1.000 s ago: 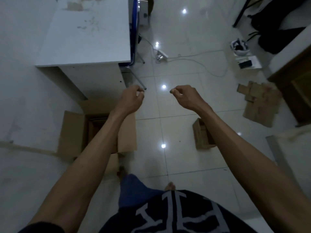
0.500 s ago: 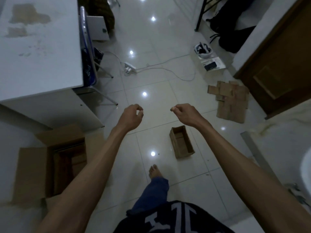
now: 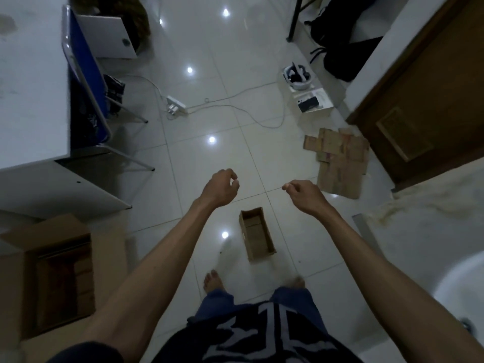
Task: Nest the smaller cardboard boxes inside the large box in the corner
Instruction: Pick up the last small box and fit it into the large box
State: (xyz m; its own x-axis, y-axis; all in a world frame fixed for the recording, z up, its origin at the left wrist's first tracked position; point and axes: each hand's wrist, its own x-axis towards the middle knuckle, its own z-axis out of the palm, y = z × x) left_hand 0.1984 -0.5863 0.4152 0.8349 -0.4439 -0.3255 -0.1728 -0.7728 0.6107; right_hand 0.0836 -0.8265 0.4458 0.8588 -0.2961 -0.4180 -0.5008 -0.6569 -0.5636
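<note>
- Left hand and right hand hung loosely curled, empty, above floor.
- Small cardboard box lay open between them.
- Large box sat far left.

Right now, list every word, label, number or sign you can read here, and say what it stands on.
No text reads clearly.
Black shirt: large pale letter-like shapes, cut off and not legible.
Flattened cardboard: faint reddish marks, too blurred.
Small open box and large box: no print visible.
</note>
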